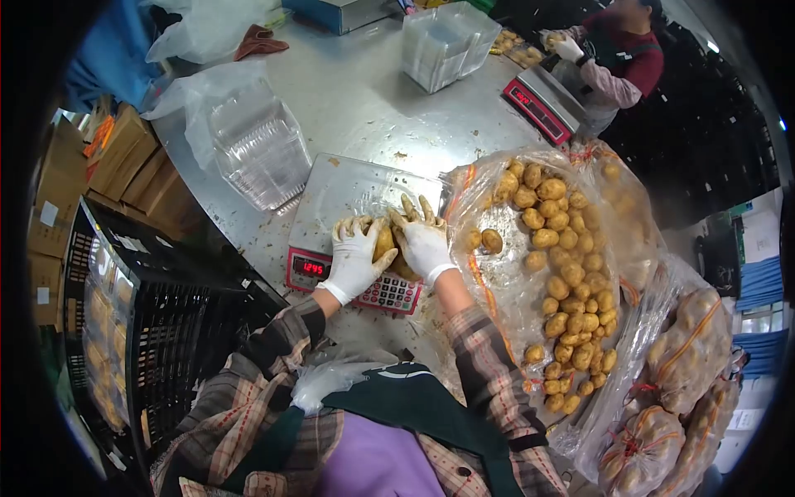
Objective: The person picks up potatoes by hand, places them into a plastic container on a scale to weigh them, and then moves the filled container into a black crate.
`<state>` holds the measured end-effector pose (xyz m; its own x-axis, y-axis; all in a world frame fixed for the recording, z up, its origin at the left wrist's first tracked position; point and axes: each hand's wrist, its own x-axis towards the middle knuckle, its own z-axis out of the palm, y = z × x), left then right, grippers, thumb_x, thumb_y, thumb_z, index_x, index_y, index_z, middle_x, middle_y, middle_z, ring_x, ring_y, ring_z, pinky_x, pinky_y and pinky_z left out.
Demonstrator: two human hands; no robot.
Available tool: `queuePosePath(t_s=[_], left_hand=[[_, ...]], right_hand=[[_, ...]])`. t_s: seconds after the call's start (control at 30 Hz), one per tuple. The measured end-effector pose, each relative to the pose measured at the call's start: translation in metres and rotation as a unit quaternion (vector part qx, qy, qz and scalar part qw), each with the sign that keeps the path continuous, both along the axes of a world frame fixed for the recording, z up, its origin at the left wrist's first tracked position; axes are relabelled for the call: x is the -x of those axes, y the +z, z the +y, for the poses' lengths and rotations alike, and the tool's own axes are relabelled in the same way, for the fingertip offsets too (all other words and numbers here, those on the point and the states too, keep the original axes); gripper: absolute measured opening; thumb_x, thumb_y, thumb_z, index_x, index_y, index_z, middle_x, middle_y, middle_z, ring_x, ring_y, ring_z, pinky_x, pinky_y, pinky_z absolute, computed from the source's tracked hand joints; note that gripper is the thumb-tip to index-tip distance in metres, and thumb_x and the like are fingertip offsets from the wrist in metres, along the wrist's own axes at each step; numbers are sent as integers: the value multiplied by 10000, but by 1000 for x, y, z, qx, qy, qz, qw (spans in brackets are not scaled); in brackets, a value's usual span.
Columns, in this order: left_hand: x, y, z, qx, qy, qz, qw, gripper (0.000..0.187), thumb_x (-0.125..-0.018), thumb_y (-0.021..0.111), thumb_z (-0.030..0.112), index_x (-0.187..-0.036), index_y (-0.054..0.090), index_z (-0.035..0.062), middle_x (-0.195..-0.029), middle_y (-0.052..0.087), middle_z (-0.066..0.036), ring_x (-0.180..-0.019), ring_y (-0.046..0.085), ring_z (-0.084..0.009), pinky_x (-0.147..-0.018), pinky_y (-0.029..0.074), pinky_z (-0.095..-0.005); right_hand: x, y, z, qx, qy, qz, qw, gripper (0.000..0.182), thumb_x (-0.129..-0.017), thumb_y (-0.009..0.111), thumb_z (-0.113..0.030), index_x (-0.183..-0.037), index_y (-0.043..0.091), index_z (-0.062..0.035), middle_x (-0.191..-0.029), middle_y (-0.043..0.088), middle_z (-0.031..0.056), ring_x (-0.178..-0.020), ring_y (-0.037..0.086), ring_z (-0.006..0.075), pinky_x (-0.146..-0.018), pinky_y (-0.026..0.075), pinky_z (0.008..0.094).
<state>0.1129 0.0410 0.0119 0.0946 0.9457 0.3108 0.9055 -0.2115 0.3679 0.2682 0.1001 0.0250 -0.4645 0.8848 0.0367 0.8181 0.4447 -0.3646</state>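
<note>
My left hand point(356, 255), in a white glove with soiled fingers, curls against the left side of potatoes point(384, 242) at the front of a metal scale point(327, 195). From the right, my right hand point(422, 240), gloved too, leans on the same potatoes with its fingers spread. How many potatoes lie between the hands cannot be made out. The scale's red display point(310, 267) reads about 1.245, and its keypad point(389, 291) shows below my hands. An open plastic bag point(489, 290) full of loose potatoes point(571, 257) lies right of the scale.
Stacked clear trays point(261, 153) stand left of the scale, more trays point(447, 45) at the back. A black crate point(190, 331) is at the left. Tied potato bags point(687, 356) lie at the right. Across the table, a person point(617, 62) holds potatoes near another scale point(542, 103).
</note>
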Motion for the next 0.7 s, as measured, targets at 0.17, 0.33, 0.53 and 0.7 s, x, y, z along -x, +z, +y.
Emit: queuePosePath(t_s=[0.17,0.33,0.53,0.7], left_hand=[[29,19,3,101,-112,-65,986,566,-825,634,355,-1298,494,78,-1278,475,-145,-1193,381,-358,-1031,277,-465],[80,13,-24,36,20,-225,974,439,-846,638,201,-1240,532,40,-1180,563,-148,-1133,468,-298,-1014,331,-389],[141,-11,-38,-9,158,-428,890,220,-920,574,88,-1104,599,-30,-1020,646,-90,-972,589,-156,-879,448,-276],[112,33,-22,-5,139,-473,870,219,-962,508,97,-1122,590,-28,-1037,643,-67,-985,579,-117,-918,419,-245]], right_hand=[[-45,-4,16,28,-199,412,889,242,-941,529,-211,-1008,663,-21,-874,707,121,-785,676,235,-708,519,343],[-190,-45,0,261,-368,738,502,160,-896,590,-162,-1021,571,-63,-658,429,-23,-511,393,87,-434,297,224],[-195,-6,-34,-73,-296,271,913,268,-869,626,-137,-1083,644,23,-982,692,128,-812,652,208,-742,517,291],[-63,14,-29,83,-237,173,952,199,-810,630,-85,-977,689,5,-783,666,121,-646,578,126,-607,467,260]])
